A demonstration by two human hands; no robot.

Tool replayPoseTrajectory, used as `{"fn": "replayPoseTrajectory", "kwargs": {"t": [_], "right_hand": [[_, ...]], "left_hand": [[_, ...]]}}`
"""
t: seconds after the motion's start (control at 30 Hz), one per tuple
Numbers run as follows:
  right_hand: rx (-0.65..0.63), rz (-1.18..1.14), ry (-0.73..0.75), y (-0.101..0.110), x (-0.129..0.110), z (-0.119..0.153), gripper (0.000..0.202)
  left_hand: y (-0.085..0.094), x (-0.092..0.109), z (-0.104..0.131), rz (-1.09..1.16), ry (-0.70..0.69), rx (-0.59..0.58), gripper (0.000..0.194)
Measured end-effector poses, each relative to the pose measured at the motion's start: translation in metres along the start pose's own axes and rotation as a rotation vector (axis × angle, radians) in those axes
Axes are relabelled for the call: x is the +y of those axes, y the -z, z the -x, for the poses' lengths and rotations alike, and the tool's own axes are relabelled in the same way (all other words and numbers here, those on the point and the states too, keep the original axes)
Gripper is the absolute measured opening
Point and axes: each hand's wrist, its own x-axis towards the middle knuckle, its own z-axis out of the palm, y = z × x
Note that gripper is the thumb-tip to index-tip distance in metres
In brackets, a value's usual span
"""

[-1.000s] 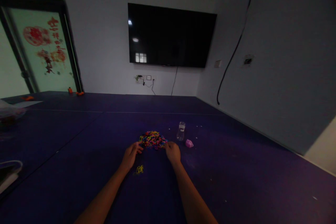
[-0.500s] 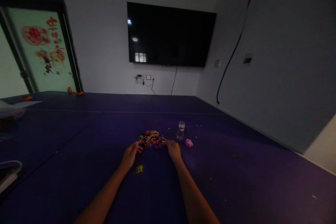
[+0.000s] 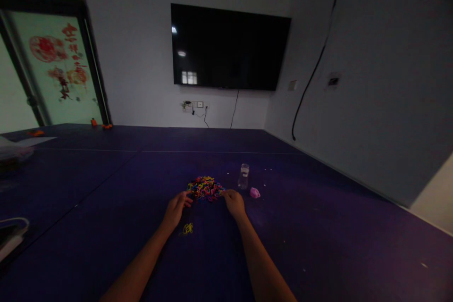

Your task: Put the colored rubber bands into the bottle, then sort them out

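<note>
A heap of many-coloured small rubber bands (image 3: 205,188) lies on the dark purple mat between my two hands. At the heap's left edge, my left hand (image 3: 177,206) has its fingers stretched out and apart, the fingertips touching the bands, with nothing gripped. My right hand (image 3: 234,202) is at the heap's right edge, fingers curled in and fingertips against the outermost bands. What it pinches, if anything, is too small to see. A little clump of yellow bands (image 3: 188,229) sits nearer me, just right of my left wrist.
Beyond my right hand stands a clear plastic bottle (image 3: 243,177), with a pink cap-like piece (image 3: 254,193) close by. White bits dot the purple mat (image 3: 318,240). A white-edged object (image 3: 12,240) and a plastic bag (image 3: 14,151) are at the left. A television (image 3: 230,47) hangs ahead.
Both hands stay at the heap's edges, with hardly any movement. The bands, bottle and pink piece keep their places.
</note>
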Motion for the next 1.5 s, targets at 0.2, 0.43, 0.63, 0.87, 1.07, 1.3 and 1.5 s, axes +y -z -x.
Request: {"fn": "replayPoseTrajectory", "kwargs": {"t": [0.2, 0.43, 0.63, 0.87, 1.07, 1.3, 1.5], "right_hand": [[-0.022, 0.07, -0.008, 0.001, -0.003, 0.001, 0.026], [-0.052, 0.128, 0.0, 0.002, -0.005, 0.0, 0.026], [-0.07, 0.157, 0.023, 0.003, -0.008, 0.0, 0.027], [-0.069, 0.147, 0.038, 0.005, -0.011, 0.0, 0.029], [-0.029, 0.078, 0.025, 0.003, -0.007, -0.001, 0.028], [0.072, -0.095, 0.0, 0.001, 0.001, -0.005, 0.035], [0.125, -0.149, -0.012, 0.004, 0.005, -0.008, 0.036]], "left_hand": [[0.0, -0.001, 0.0, -0.001, -0.003, -0.001, 0.065], [0.0, -0.001, 0.001, 0.005, -0.003, -0.002, 0.064], [0.0, 0.001, 0.001, 0.0, 0.001, 0.006, 0.063], [-0.001, 0.004, 0.002, 0.006, -0.001, 0.006, 0.062], [-0.001, 0.006, 0.002, -0.005, 0.005, -0.002, 0.063], [0.0, 0.005, 0.002, -0.006, -0.002, 0.003, 0.066], [0.0, 0.005, 0.003, -0.001, -0.01, 0.003, 0.065]]}}
